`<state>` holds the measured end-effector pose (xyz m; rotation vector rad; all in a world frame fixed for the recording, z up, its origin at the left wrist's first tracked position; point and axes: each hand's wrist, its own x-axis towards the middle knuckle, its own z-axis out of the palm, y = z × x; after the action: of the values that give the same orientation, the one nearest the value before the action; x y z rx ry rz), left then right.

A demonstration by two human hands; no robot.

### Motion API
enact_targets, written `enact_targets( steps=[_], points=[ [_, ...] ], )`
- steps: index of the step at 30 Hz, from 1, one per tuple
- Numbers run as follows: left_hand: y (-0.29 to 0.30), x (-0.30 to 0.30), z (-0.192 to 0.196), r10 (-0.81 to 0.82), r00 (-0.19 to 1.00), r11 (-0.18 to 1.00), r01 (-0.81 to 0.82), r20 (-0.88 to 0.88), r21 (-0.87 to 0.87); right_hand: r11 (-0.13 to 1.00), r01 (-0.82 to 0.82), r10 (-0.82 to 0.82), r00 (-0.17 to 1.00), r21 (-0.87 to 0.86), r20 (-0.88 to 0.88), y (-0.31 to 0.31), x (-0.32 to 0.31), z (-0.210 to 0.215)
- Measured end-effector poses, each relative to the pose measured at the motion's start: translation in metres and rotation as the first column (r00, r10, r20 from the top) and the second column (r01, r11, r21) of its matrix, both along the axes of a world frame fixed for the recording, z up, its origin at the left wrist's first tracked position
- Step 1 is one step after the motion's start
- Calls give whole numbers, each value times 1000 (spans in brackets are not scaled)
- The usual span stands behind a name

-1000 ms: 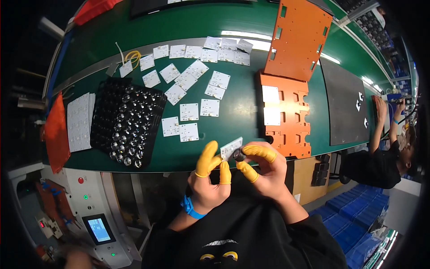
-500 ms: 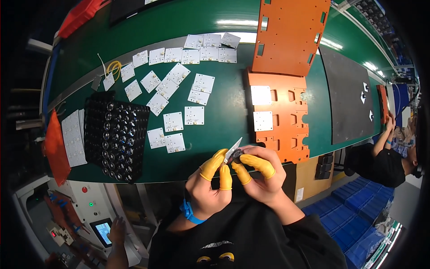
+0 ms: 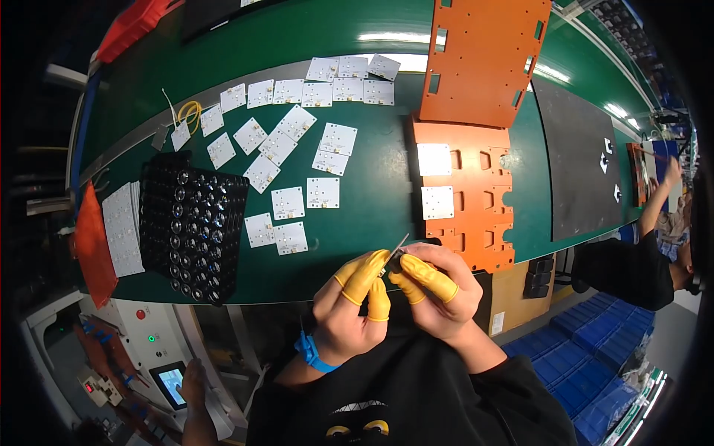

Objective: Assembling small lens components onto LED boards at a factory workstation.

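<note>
Yellow finger cots cover several fingertips on both my hands. My left hand [image 3: 351, 312] is closed on a thin white circuit board [image 3: 402, 242], seen almost edge-on and tilted. My right hand [image 3: 445, 301] pinches a small round black part [image 3: 396, 260] against the board's other face; fingers hide most of it, so I cannot tell its exact kind. Both hands are close together at the table's near edge. Just beyond them lies an orange fixture plate [image 3: 472, 215] with two white boards [image 3: 437, 202] set along its left side.
Several white boards [image 3: 277, 146] lie spread over the green table [image 3: 372, 186]. To the left are black trays of round lenses [image 3: 195, 234] and a stack of white panels [image 3: 123, 223]. A raised orange lid [image 3: 483, 63] stands behind the fixture. A black mat [image 3: 573, 163] and a co-worker [image 3: 632, 267] are at right.
The board has turned from showing its face to nearly edge-on, and my left fingers have shifted over it toward the right hand. At right, the co-worker's arm has risen.
</note>
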<state>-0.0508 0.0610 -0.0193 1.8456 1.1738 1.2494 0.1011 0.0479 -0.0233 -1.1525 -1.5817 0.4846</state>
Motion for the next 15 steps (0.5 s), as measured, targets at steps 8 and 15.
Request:
enact_targets(
  steps=[8, 15],
  points=[
    [4, 0, -1, -81, 994, 997, 81, 72, -5, 995, 14, -19, 999, -99, -50, -1, 2, 9],
    [-7, 9, -21, -86, 887, 768, 349, 454, -537, 942, -51, 20, 995, -332, -95, -33, 27, -2]
  ],
)
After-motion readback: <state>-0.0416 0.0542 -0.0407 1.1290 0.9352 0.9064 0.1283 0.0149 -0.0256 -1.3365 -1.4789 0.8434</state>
